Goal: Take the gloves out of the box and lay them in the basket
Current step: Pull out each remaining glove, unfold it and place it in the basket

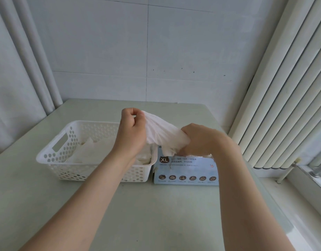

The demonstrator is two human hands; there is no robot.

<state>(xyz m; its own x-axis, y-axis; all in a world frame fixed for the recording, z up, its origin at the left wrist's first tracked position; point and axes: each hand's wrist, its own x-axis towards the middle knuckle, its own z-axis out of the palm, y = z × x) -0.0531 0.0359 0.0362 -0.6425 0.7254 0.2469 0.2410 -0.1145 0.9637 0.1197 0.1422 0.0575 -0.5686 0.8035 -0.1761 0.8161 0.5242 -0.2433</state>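
Two hands on one glove, head view only. Your left hand [133, 127] is up over the right end of the basket [53, 157]. Its fingers [128, 113] are curled in tight, and the thumb and forefinger pinch the upper end of the white glove [161, 133]. The glove runs down and to the right from that pinch, spread and creased, to your right hand [201, 140].

Your right hand grips the glove's lower end just above the top of the box [185, 171]. The back of the hand faces the camera and the fingers curl under, so the fingertips are hidden. A crumpled bit of white hangs below that grip at the box top; you cannot tell if it is the same glove.

The box is light blue, marked XL, and sits just beside the basket's right wall. The basket is white and perforated, with a handle slot in its left wall. More white gloves [87, 151] lie inside on its floor. Both sit on the pale green table [156, 214]. Vertical blinds [282, 87] are on the right, and a grey panelled wall [174, 51] is behind.
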